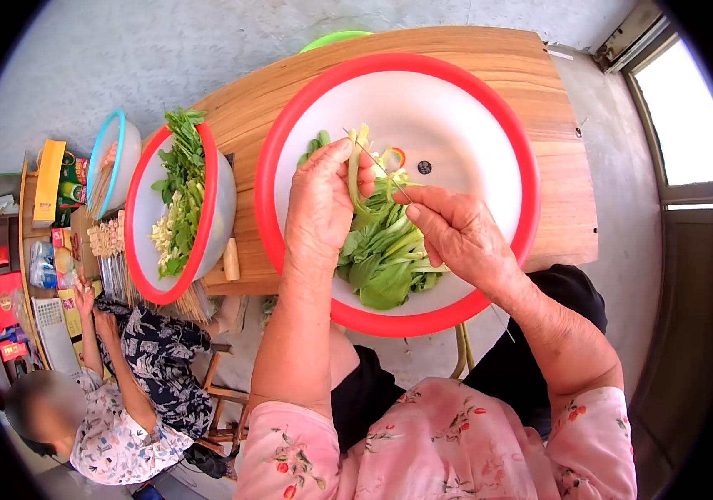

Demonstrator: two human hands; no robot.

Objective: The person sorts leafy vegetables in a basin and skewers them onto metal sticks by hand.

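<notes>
Over a large white basin with a red rim (523, 158), my left hand (323, 196) pinches a pale green vegetable stalk (355, 167) upright between thumb and fingers. My right hand (456, 229), just to its right, is closed on a thin skewer (381, 167), whose far part crosses the stalk near my left fingertips. Whether the tip has pierced the stalk is too small to tell. Beneath both hands, a pile of leafy greens (386, 271) lies in the basin, partly hidden by my left hand.
The basin rests on a wooden table (565, 167). To the left are a second red-rimmed basin (211, 200) of greens, a blue-rimmed bowl (127, 158) with skewers and a short wooden cylinder (231, 260). Another person (115, 417) sits at the lower left, hands raised.
</notes>
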